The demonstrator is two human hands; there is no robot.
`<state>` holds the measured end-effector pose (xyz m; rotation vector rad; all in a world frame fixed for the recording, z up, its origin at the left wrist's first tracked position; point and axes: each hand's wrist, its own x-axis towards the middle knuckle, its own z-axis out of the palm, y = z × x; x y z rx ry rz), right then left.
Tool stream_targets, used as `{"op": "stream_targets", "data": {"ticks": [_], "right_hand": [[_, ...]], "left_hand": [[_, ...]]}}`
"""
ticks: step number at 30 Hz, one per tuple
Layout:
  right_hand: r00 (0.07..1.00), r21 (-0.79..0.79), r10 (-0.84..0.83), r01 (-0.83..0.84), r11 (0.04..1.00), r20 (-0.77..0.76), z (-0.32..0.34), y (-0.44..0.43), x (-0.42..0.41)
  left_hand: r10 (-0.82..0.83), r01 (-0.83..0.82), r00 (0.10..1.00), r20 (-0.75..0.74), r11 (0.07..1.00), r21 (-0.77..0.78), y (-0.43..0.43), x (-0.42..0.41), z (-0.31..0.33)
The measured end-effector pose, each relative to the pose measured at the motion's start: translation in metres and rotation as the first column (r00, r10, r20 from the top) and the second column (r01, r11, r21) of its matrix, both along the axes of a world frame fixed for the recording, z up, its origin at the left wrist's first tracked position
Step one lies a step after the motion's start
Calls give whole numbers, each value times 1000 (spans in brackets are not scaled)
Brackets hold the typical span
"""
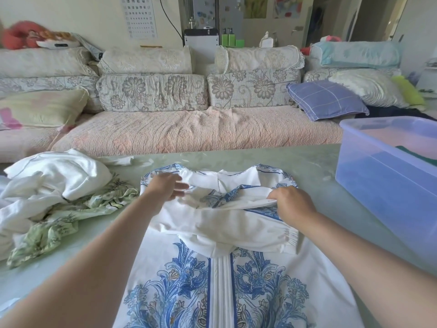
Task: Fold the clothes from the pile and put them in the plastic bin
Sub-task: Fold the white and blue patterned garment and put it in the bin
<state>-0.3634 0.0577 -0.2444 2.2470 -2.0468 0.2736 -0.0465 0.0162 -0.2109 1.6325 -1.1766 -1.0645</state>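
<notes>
garment [222, 280] in white with a blue floral print lies spread on the pale green worktop [307, 176], its lower part running toward the near edge and its collar end pointing at the sofa [189, 133]. its upper part is bunched and doubled over on itself across the chest. the left hand [165, 188] rests on the upper left of the garment near the collar, its fingers [182, 185] straight and loosely spread, flat on the cloth and gripping nothing. the right hand [290, 204] sits on the right side of the folded-over part, its fingers curled and pinching a ridge of white fabric.

left of the garment, just beside the left forearm, lies the pile of clothes [47, 197]: a crumpled white piece [59, 176] on top and a green-printed piece [59, 223] spilling out beneath it, both on the worktop. the plastic bin [383, 192], translucent and blue-tinted, stands on the right of the worktop, apart from the garment, with a dark green item [416, 153] showing inside near the frame edge. a purple checked cushion [326, 100] leans on the sofa behind the bin.
</notes>
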Motion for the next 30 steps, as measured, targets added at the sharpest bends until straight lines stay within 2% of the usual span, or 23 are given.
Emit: {"op": "stream_targets", "data": {"ticks": [1, 3, 4, 7, 9, 11, 12, 15, 21, 23, 25, 28, 29, 30], "right_hand": [[1000, 8, -7, 7, 1000, -3, 1, 2, 0], [1000, 33, -10, 9, 999, 22, 3, 5, 0], [1000, 43, -1, -1, 999, 31, 4, 7, 1], [993, 48, 119, -118, 992, -2, 2, 5, 6], [982, 55, 188, -188, 981, 0, -3, 1, 13], [975, 47, 222, -222, 974, -8, -7, -2, 20], [972, 35, 235, -234, 972, -14, -10, -5, 23], [969, 18, 248, -248, 969, -5, -15, -11, 32], [971, 41, 233, -235, 971, 45, -19, -16, 39], [970, 53, 234, -237, 970, 62, -19, -15, 39], [970, 52, 236, -239, 970, 63, -18, -15, 40], [970, 58, 238, -240, 969, 53, -20, -17, 39], [970, 62, 239, -241, 968, 48, -19, -16, 38], [969, 63, 244, -246, 967, 41, -17, -16, 37]], "left_hand": [[-61, 59, 989, 135, 998, 26, 3, 2, -6], [-162, 143, 891, 423, 987, 78, 8, 5, -17], [-202, 176, 843, 499, 979, 99, 10, 5, -19], [-290, 300, 804, 519, 952, 66, 16, 1, -22], [-352, 404, 707, 613, 913, 59, 18, 3, -29], [-304, 423, 575, 760, 905, 42, 18, 6, -38], [-225, 395, 569, 791, 918, -23, 17, 6, -40], [-55, 270, 689, 723, 945, -185, 13, -1, -35], [-66, 260, 795, 604, 936, -239, 10, -18, -29], [-105, 289, 798, 593, 931, -224, 8, -24, -31], [-110, 350, 734, 671, 907, -234, 5, -26, -37], [-28, 409, 502, 864, 888, -209, 4, -29, -47], [7, 392, 494, 870, 891, -230, 3, -30, -47], [46, 353, 527, 849, 897, -267, 2, -32, -44]]}}
